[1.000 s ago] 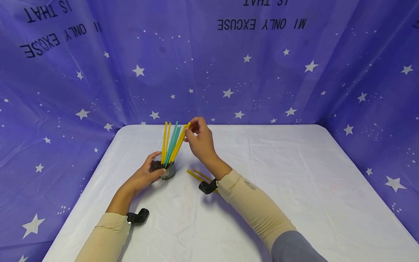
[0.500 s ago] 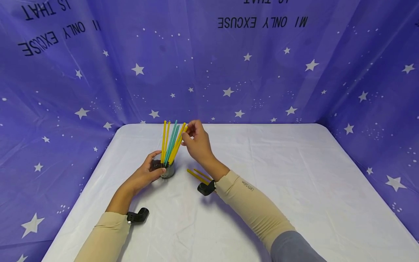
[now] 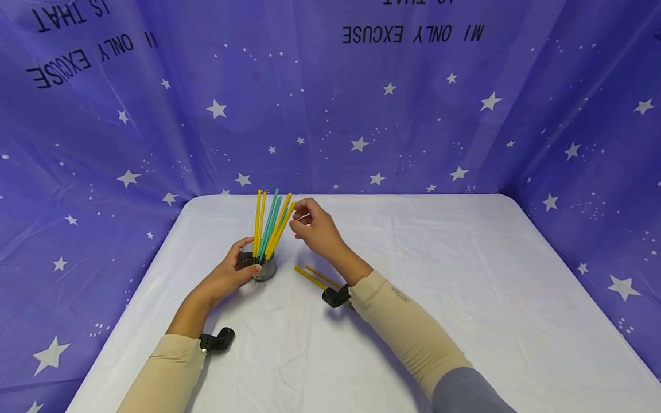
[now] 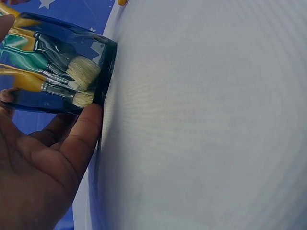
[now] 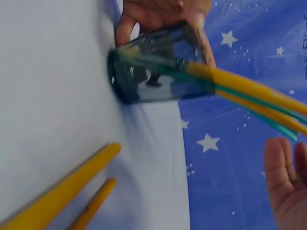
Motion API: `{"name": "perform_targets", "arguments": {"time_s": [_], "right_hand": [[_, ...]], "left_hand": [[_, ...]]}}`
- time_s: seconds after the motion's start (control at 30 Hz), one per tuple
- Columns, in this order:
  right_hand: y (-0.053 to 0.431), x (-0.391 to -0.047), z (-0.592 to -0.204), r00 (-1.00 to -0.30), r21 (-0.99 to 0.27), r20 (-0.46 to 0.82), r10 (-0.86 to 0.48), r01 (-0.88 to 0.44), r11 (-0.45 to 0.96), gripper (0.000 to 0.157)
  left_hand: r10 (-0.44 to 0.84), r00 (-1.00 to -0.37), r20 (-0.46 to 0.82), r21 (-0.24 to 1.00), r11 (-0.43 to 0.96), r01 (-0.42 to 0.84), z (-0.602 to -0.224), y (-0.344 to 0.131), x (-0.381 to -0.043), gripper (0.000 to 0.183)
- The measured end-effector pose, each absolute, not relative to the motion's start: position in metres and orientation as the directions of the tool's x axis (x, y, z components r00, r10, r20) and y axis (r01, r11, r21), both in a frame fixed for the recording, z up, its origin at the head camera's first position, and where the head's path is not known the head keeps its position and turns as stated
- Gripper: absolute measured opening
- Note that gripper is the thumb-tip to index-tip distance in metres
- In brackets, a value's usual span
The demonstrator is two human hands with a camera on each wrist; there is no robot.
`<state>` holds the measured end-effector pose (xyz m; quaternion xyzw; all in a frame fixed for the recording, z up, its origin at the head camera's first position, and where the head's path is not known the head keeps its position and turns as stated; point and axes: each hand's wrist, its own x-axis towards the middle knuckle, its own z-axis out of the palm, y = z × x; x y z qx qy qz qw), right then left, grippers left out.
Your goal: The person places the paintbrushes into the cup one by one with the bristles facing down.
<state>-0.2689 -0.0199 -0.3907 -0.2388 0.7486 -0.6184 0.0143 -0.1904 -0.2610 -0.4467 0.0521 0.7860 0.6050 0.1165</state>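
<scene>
A dark transparent glass [image 3: 266,272] stands on the table, holding several paintbrushes with their bristles [image 4: 82,72] down. Teal handles [image 3: 269,229] lean between yellow handles [image 3: 281,230]. My left hand [image 3: 228,280] grips the glass from the left, thumb in front and fingers behind. Just right of the handle tops is my right hand [image 3: 321,234], its fingers loosely bent with nothing between them. In the right wrist view, a gap shows between the right fingers [image 5: 277,167] and the handles.
Yellow-handled brushes [image 3: 311,277] lie on the white-covered table [image 3: 465,298] to the right of the glass, partly hidden beneath my right wrist and its black camera [image 3: 335,296]. A purple starry curtain [image 3: 330,115] rises behind the table.
My right hand has let go of a yellow-handled paintbrush, which now leans in the glass, and has moved slightly down and away to the right. The left hand stays on the glass.
</scene>
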Motion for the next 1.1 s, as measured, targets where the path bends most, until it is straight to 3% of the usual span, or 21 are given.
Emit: {"name": "perform_targets", "arguments": {"time_s": [0.2, 0.6, 0.8, 1.1], "right_hand": [[-0.007, -0.276, -0.404, -0.859, -0.892, 0.147, -0.491, -0.33, 0.309, 0.024], [0.007, -0.281, -0.419, -0.757, -0.687, -0.154, -0.635, -0.38, 0.619, 0.026], [0.01, -0.28, -0.421, -0.708, -0.606, -0.264, -0.655, -0.407, 0.684, 0.018], [0.008, -0.275, -0.42, -0.67, -0.548, -0.286, -0.685, -0.472, 0.691, 0.014]], "left_hand": [[0.232, -0.965, -0.119, 0.964, 0.258, -0.057, -0.446, -0.261, -0.19, 0.079], [0.23, -0.965, -0.127, 0.962, 0.266, -0.063, -0.447, -0.263, -0.19, 0.079], [0.23, -0.965, -0.128, 0.962, 0.266, -0.064, -0.447, -0.263, -0.191, 0.079], [0.231, -0.965, -0.126, 0.962, 0.264, -0.063, -0.447, -0.262, -0.191, 0.078]]}}
